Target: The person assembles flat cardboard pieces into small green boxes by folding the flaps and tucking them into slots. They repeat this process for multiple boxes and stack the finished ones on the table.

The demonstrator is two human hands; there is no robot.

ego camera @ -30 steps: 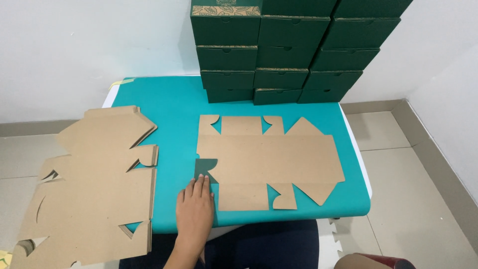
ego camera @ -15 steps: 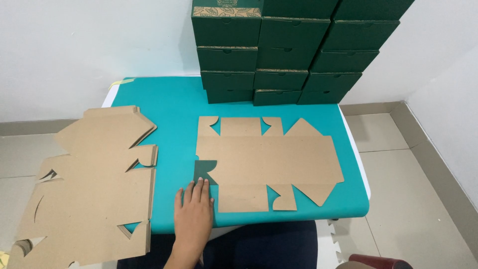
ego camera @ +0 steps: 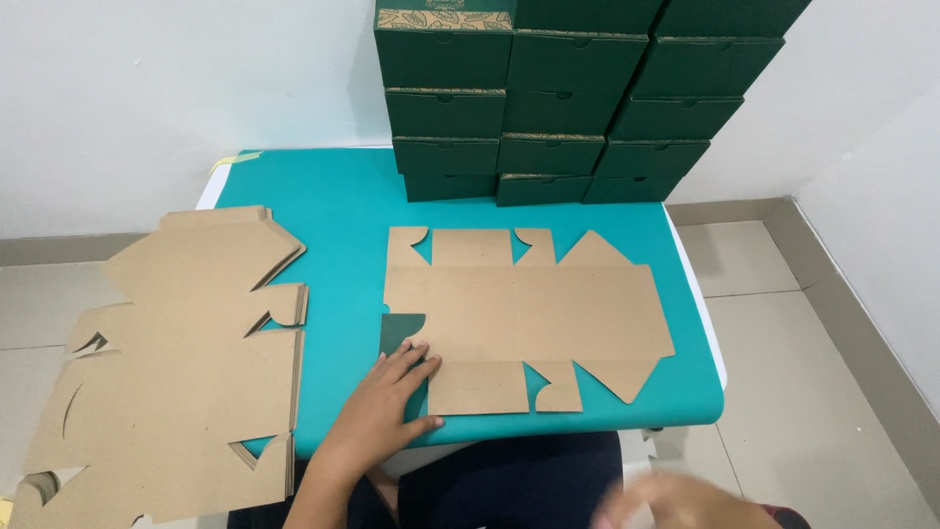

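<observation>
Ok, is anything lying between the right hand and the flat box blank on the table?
Nothing visible does. The right hand is a blur at the bottom edge, off the teal table. The flat box blank lies ahead of it, uncovered except at its near left corner, where the left hand rests with its fingers.

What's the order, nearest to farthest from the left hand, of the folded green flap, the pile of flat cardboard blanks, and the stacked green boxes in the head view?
From the left hand:
1. Folded green flap, at the fingertips, on the near-left corner of the flat blank.
2. Pile of flat cardboard blanks, to the left, overhanging the table edge.
3. Stacked green boxes, at the table's far side against the wall.
</observation>
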